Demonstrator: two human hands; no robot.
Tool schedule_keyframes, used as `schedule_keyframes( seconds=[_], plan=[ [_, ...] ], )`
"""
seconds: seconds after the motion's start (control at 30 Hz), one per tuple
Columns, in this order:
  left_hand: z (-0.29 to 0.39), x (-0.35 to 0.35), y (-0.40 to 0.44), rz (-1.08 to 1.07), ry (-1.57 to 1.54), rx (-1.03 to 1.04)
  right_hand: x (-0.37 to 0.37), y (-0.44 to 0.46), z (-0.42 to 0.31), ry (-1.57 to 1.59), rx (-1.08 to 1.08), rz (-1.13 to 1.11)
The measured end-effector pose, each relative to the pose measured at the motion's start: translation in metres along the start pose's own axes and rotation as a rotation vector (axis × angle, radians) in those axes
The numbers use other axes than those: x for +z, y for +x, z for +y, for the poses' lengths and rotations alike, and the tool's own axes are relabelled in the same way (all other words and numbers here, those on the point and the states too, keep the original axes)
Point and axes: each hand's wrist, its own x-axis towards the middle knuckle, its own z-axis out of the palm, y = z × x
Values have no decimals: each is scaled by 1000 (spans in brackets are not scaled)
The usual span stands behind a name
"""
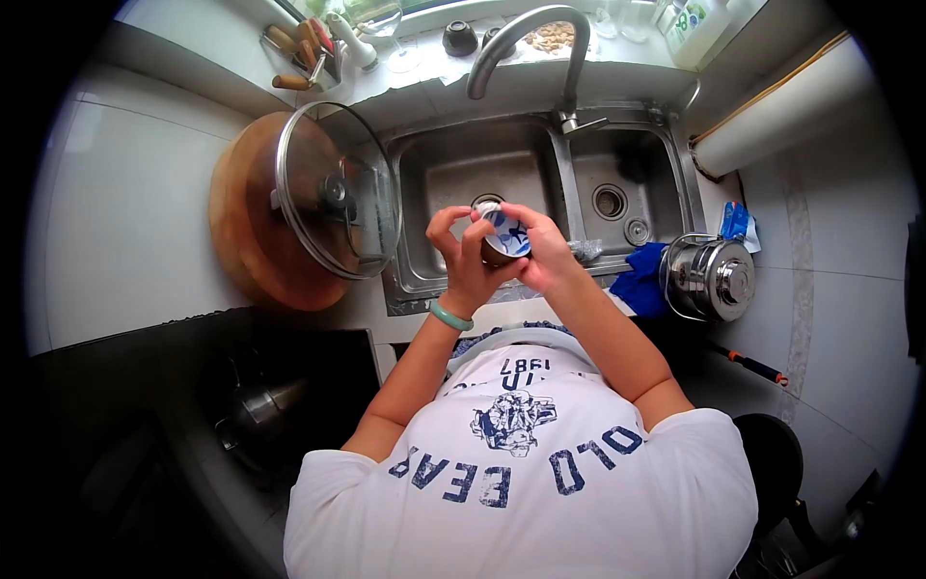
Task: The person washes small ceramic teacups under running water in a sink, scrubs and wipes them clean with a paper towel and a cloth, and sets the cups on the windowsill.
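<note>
White and blue inside, one small cup (513,234) is gripped by left hand (465,259) and right hand (546,253). Steel sink (453,169) lies below.

A kitchen, shown by the double sink (417,207), faucet (574,72) and knives (307,46).

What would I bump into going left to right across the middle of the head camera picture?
Round brown wooden board → pale green bangle → small round blue-and-white-lined cup → crumpled blue cloth → shiny round steel pot.
</note>
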Motion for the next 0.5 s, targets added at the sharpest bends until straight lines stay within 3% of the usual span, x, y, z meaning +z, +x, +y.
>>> schedule_keyframes(
  seconds=[0.07, 0.13, 0.2, 0.27, 0.5],
  plan=[
    [4, 0, 0, -75, -69, -81, 1, 3, 10, 74, -209, 156],
    [9, 3, 2, -104, -438, -280, 5, 2, 17, 23, -291, 109],
    [6, 3, -1, -145, -540, -325, 15, -4, 24, -142, -567, 116],
    [14, 3, 6, -56, -860, -395, 20, -9, 28, -211, -569, 73],
    [24, -5, 14, 44, -1014, -440, 31, -10, 27, -50, -616, 47]
  ],
)
